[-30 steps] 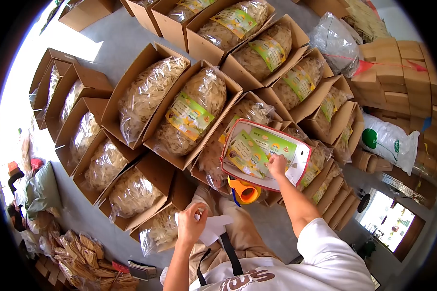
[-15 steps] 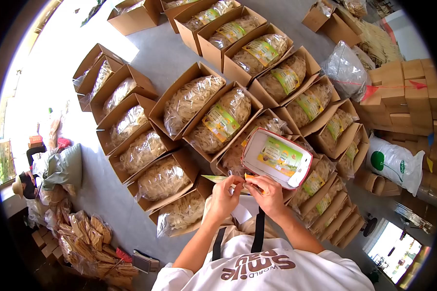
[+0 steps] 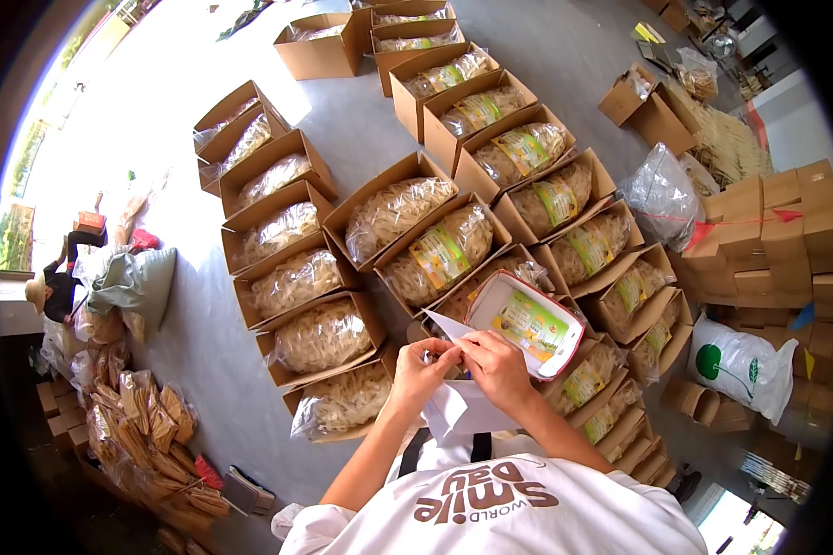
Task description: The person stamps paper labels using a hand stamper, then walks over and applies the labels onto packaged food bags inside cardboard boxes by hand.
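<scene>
My left hand [image 3: 422,372] and my right hand [image 3: 497,370] are close together in front of my chest, fingers pinched. Between them is white paper [image 3: 466,409]; one corner points up past the fingertips and a wider, creased part hangs below. Something small and shiny shows by the left fingertips, too small to name. Just beyond my right hand, a white tray-like box [image 3: 479,310] with a red edge holds green-and-yellow printed labels [image 3: 530,326]. It rests over the open cartons.
Open cartons [image 3: 391,205] with clear bags of pale dried strips stand in rows ahead and both sides; many bags bear green labels. Stacked closed cartons [image 3: 759,227] and a white sack [image 3: 742,365] are right. A person in a hat [image 3: 51,294] is far left beside bagged bundles [image 3: 139,421].
The view has shifted. White paper now rises past my fingertips, where a green printed edge showed by my left hand before. My right hand has turned, and its orange piece is out of sight.
</scene>
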Tool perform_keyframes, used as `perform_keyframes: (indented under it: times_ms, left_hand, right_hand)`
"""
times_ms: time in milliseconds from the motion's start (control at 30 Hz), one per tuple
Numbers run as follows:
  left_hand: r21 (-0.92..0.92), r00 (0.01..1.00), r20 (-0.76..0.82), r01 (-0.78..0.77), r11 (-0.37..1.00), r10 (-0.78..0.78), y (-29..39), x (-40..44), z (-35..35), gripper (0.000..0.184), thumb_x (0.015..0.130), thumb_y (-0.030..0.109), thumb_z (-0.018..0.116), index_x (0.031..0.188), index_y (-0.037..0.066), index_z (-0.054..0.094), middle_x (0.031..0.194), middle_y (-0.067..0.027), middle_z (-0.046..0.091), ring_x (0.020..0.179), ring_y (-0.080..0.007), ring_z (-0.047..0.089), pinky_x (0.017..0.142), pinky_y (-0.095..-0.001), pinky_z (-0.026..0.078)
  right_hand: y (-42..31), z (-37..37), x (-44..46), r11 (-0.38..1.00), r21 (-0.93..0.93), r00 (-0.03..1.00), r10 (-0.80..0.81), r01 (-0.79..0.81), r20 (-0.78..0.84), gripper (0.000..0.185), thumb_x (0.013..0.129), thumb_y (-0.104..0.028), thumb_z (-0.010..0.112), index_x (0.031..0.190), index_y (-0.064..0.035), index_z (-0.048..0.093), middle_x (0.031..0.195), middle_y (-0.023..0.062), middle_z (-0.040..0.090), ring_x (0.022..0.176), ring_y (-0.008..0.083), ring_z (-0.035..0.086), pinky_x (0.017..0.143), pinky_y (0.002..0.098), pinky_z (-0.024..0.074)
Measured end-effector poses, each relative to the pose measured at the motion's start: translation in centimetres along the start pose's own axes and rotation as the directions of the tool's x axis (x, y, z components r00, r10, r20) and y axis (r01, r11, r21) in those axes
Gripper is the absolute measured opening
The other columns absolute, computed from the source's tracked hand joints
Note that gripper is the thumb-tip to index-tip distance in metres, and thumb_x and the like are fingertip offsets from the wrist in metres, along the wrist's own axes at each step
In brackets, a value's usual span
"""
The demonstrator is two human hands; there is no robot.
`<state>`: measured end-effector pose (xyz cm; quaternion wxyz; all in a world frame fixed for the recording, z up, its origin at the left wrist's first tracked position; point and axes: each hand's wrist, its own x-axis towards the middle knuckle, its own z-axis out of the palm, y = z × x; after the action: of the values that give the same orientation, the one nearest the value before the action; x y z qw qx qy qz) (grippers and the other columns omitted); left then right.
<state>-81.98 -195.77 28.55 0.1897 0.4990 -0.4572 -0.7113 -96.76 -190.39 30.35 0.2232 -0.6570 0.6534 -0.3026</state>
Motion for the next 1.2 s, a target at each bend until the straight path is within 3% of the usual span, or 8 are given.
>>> perform_keyframes:
  times_ms: [167,367,567,667,733,833,1100,1200]
  left_hand:
    - [0.002,0.997,-0.075,-0.035,0.999,0.035,1.0,-0.9,-0.4,0.018,0.082,0.014,0.064,0.084,-0.004,0.067,0.068,-0.0024,0.063,0.062,-0.0057,0.051,0.057,-0.0226,0.043]
    - [0.214,0.983,-0.105,-0.128,0.968,0.153,0.6,-1.9,-0.8,0.017,0.08,0.014,0.064,0.084,-0.002,0.067,0.064,-0.0035,0.062,0.055,-0.0071,0.049,0.052,-0.0253,0.042]
    - [0.246,0.96,-0.2,-0.143,0.959,0.195,-0.4,-2.2,-0.6,0.017,0.079,0.013,0.063,0.084,-0.003,0.067,0.064,-0.006,0.063,0.056,-0.0093,0.053,0.055,-0.0273,0.045]
    - [0.127,0.951,-0.223,-0.188,0.974,0.213,-0.4,-1.4,-0.4,0.013,0.08,0.009,0.064,0.084,-0.003,0.067,0.064,0.0026,0.057,0.059,-0.0022,0.044,0.051,-0.0199,0.037]
    - [0.097,0.982,-0.175,-0.061,0.993,0.077,0.7,-0.9,-0.6,0.018,0.078,0.013,0.066,0.084,-0.004,0.067,0.064,-0.0048,0.061,0.058,-0.0087,0.051,0.056,-0.026,0.045]
    - [0.158,0.974,-0.166,-0.131,0.979,0.157,0.7,0.7,-0.8,0.018,0.077,0.012,0.066,0.083,-0.005,0.067,0.063,-0.0037,0.06,0.059,-0.0078,0.05,0.056,-0.0258,0.044]
    - [0.142,0.975,-0.215,-0.025,0.99,0.055,1.7,3.6,-3.0,0.02,0.075,0.015,0.066,0.08,-0.005,0.068,0.059,-0.0046,0.058,0.057,-0.0077,0.051,0.054,-0.0254,0.044]
    - [0.107,0.975,-0.223,0.017,0.994,0.008,2.2,4.6,-3.9,0.018,0.077,0.015,0.069,0.081,-0.003,0.069,0.059,0.0026,0.053,0.055,-0.0021,0.043,0.048,-0.0202,0.035]
  right_hand:
    - [-1.7,-0.8,0.6,0.989,0.151,1.0,0.007,-0.003,-0.026,0.02,0.078,-0.002,0.062,0.098,0.0015,0.065,0.093,0.014,0.064,0.083,0.0295,0.062,0.073,0.0339,0.0505]
    - [-2.0,-1.2,0.9,0.932,0.322,0.985,0.148,-0.168,0.086,0.014,0.081,-0.009,0.063,0.09,-0.0002,0.068,0.088,0.0151,0.066,0.076,0.0316,0.063,0.07,0.0352,0.0503]
    - [-2.7,-0.2,1.4,0.993,0.048,0.98,0.095,-0.105,0.174,0.008,0.08,-0.01,0.061,0.082,-0.002,0.063,0.08,0.0123,0.062,0.074,0.0304,0.06,0.066,0.0388,0.0487]
    - [-2.5,0.5,1.6,0.996,-0.084,0.995,0.014,-0.005,0.102,0.007,0.081,-0.01,0.059,0.08,-0.004,0.056,0.079,0.0106,0.057,0.077,0.0294,0.058,0.067,0.0402,0.0477]
    - [-1.9,1.2,1.9,0.987,-0.155,0.997,0.047,-0.036,0.062,0.009,0.081,-0.012,0.058,0.081,-0.0051,0.053,0.081,0.0101,0.055,0.081,0.029,0.056,0.069,0.0401,0.0473]
    - [-1.2,1.5,2.9,0.987,-0.158,1.0,0.026,-0.023,0.013,0.009,0.081,-0.012,0.058,0.081,-0.0046,0.053,0.08,0.0103,0.055,0.079,0.0296,0.057,0.068,0.041,0.0474]
    - [-1.3,1.9,6.7,0.989,-0.144,0.995,0.034,-0.02,0.095,0.008,0.082,-0.013,0.059,0.084,-0.0049,0.059,0.081,0.0096,0.058,0.081,0.0286,0.058,0.068,0.04,0.0488]
    - [-1.2,2.6,8.0,0.987,-0.162,0.994,0.029,-0.011,0.106,0.008,0.082,-0.014,0.06,0.085,-0.0063,0.06,0.083,0.0093,0.06,0.081,0.0277,0.058,0.069,0.039,0.0497]
